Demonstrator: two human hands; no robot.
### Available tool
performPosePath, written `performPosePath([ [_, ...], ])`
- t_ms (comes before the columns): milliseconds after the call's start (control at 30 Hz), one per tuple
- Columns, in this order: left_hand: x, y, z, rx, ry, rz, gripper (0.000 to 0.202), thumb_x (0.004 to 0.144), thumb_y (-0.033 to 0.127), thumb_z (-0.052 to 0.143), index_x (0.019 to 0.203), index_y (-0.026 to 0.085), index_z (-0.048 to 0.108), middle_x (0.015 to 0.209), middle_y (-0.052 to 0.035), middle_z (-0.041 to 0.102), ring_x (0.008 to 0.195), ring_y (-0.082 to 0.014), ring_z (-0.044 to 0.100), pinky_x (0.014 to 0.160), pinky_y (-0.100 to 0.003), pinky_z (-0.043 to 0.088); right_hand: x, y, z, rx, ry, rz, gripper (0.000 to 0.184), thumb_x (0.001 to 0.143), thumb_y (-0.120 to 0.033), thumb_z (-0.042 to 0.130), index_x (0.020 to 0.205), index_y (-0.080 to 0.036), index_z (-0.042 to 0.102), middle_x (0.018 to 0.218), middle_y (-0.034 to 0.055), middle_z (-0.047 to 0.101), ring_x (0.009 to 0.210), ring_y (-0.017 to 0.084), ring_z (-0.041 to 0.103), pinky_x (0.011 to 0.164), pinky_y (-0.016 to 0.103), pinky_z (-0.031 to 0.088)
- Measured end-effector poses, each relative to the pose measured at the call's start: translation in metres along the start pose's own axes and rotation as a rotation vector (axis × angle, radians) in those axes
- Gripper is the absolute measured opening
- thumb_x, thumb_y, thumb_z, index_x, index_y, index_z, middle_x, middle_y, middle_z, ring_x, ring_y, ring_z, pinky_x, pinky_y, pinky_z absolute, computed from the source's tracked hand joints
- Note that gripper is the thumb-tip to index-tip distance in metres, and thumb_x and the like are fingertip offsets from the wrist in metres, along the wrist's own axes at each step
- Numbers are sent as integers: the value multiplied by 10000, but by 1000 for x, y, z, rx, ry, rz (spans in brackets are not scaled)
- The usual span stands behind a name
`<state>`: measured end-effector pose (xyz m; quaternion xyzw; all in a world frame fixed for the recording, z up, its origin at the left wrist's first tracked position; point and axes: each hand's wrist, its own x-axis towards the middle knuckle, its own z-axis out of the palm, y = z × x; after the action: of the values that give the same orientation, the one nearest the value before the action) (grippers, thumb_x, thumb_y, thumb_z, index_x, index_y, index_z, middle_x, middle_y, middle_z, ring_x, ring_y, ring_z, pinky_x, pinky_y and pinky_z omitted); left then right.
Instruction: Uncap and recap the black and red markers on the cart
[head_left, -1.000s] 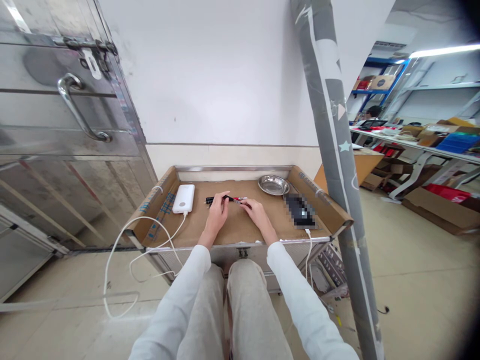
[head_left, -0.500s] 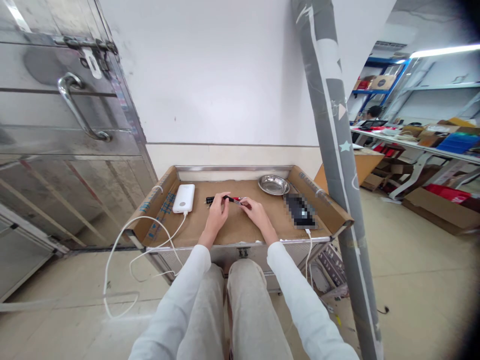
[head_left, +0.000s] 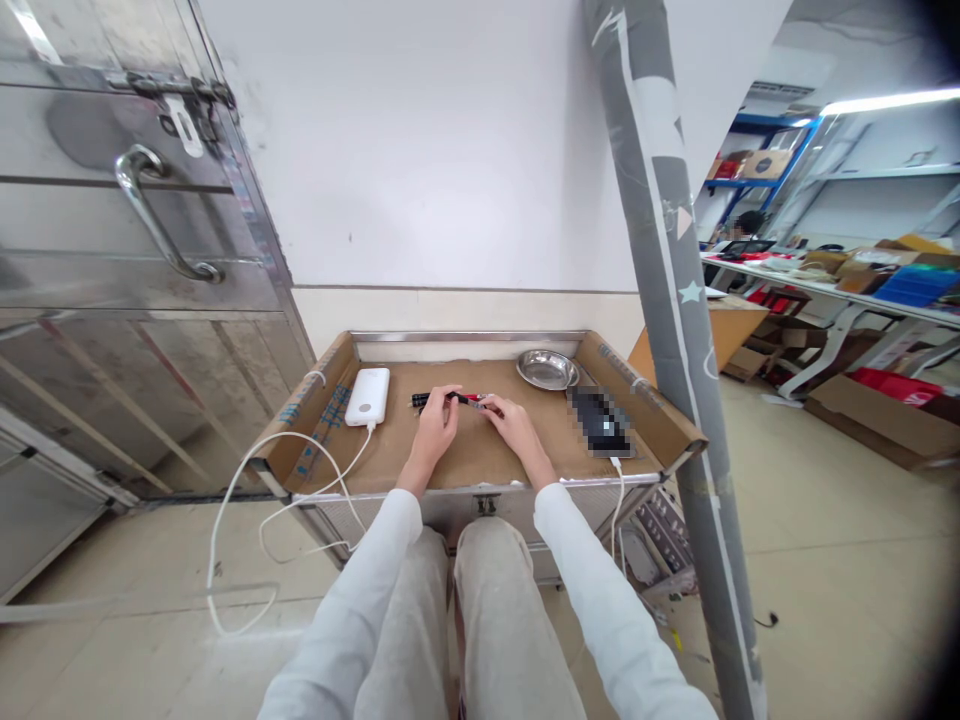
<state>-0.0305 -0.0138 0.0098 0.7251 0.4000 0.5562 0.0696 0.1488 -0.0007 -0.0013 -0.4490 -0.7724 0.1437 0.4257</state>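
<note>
Over the middle of the cardboard-lined bench [head_left: 465, 462], my left hand [head_left: 436, 425] is closed, its thumb and fingers pinching a slim black pen [head_left: 464, 399]. My right hand [head_left: 513, 424] pinches the other end, where a clear or greyish part shows. What exactly sits between the right fingertips is too small to make out. Just behind the left fingers lie several black pen-like sticks [head_left: 420, 400], partly covered by that hand. A bit of red [head_left: 477, 396] shows behind the pen, between both hands.
A white power bank [head_left: 368, 397] with a white cable [head_left: 225, 510] lies at the left. To the right are a round metal dish [head_left: 547, 369] and a dark phone [head_left: 602, 425], also cabled. A grey wrapped roll [head_left: 675, 250] leans beside the bench. One person [head_left: 739, 232] is far right.
</note>
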Motion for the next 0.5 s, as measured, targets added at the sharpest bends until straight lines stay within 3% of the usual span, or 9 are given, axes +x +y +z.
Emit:
performPosePath([
  [200, 0, 1, -1, 11, 39, -42, 187, 938, 218, 418, 1096, 196, 517, 1069, -78, 617, 1006, -169, 598, 900, -328, 485, -1, -3, -3, -77, 36, 22, 192, 906, -257, 481, 973, -236, 659, 955, 37, 706, 858, 183, 637, 794, 282, 461],
  [333, 1, -1, 0, 16, 31, -80, 184, 931, 216, 429, 1083, 193, 530, 1065, -79, 619, 976, -168, 603, 887, -332, 491, -2, -2, -5, -154, 140, 97, 218, 925, -268, 446, 984, -222, 650, 979, 53, 701, 894, 203, 627, 821, 306, 452],
  [400, 0, -3, 2, 13, -77, -72, 176, 923, 203, 436, 1060, 196, 546, 1041, -67, 624, 915, -158, 614, 856, -322, 503, -2, -1, -6, -192, 182, 130, 235, 935, -275, 423, 992, -218, 643, 977, 59, 697, 894, 208, 620, 821, 312, 449],
  [500, -1, -8, 7, 34, -329, -8, 182, 904, 161, 443, 1029, 206, 567, 1029, -48, 631, 880, -150, 621, 853, -323, 507, -3, 1, -6, -228, 201, 127, 253, 947, -283, 397, 994, -215, 637, 970, 63, 690, 894, 207, 611, 821, 313, 443],
])
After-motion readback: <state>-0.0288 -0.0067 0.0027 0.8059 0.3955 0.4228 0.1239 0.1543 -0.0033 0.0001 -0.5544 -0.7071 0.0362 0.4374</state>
